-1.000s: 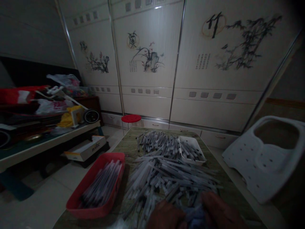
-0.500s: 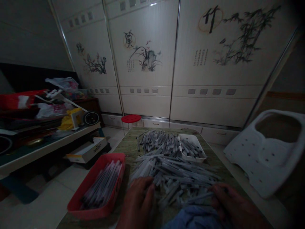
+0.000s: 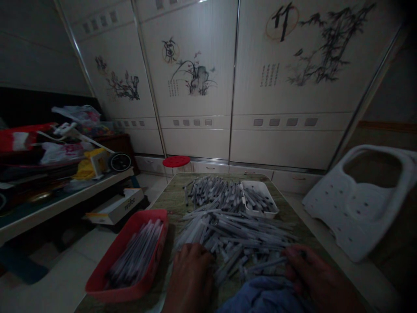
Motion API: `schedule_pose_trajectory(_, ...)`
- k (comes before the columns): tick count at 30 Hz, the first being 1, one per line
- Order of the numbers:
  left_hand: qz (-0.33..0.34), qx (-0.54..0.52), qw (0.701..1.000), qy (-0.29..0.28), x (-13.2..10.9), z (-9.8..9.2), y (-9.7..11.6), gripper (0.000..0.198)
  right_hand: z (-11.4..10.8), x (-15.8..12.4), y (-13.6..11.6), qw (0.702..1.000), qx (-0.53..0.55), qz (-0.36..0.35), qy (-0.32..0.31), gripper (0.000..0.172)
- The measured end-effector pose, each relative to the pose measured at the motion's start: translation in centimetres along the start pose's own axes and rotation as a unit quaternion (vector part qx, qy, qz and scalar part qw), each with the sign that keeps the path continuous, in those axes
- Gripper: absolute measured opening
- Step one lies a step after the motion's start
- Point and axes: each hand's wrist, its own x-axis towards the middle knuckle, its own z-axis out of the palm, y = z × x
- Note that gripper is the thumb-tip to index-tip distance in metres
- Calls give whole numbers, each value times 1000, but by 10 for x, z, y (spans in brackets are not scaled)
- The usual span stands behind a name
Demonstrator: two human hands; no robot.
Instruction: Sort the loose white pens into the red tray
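A big heap of translucent grey pens (image 3: pixel 247 230) covers the middle of the table. My left hand (image 3: pixel 190 274) is at the heap's near left edge, its fingers curled downward; whatever is beneath them is hidden. At the right side my right hand (image 3: pixel 314 274) is closed, thumb against fingers, on a slim pen whose dark end shows above the fingers. Between the hands lies a crumpled blue cloth (image 3: pixel 263 295). To the left, a red plastic basket (image 3: pixel 163 234) holds many pens lying lengthwise. A white tray (image 3: pixel 275 214) with dark-tipped pens stands at the far right of the heap.
The table (image 3: pixel 172 191) has a green, stone-like top. Behind it stand a red stool (image 3: pixel 176 161) and sliding cupboard doors (image 3: pixel 195 143). A white plastic chair (image 3: pixel 345 217) is on the right. On the left, a cluttered bench (image 3: pixel 107 182) stands over a Nike box (image 3: pixel 119 206).
The camera view has shifted slightly. My left hand has turned over, with its back now facing up and fingers tucked down. My right hand stays closed in nearly the same place.
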Motion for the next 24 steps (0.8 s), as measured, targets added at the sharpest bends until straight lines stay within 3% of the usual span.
schedule_pose_trajectory(13, -11, 47, 999, -17, 6, 1, 12, 29, -1, -1, 4, 1000, 23, -11, 19, 50)
schedule_pose_trajectory(17, -7, 28, 999, 20, 7, 3, 6, 25, -1, -2, 2, 999, 3, -8, 34, 50)
schedule_pose_trajectory(21, 15, -114, 991, 63, 3, 7, 2, 26, 5, -3, 1, 995, 92, -18, 38, 47)
schedule_pose_trajectory(24, 7, -263, 964, 36, 1, 8, 4, 28, 12, -7, -6, 987, 160, -16, 32, 47)
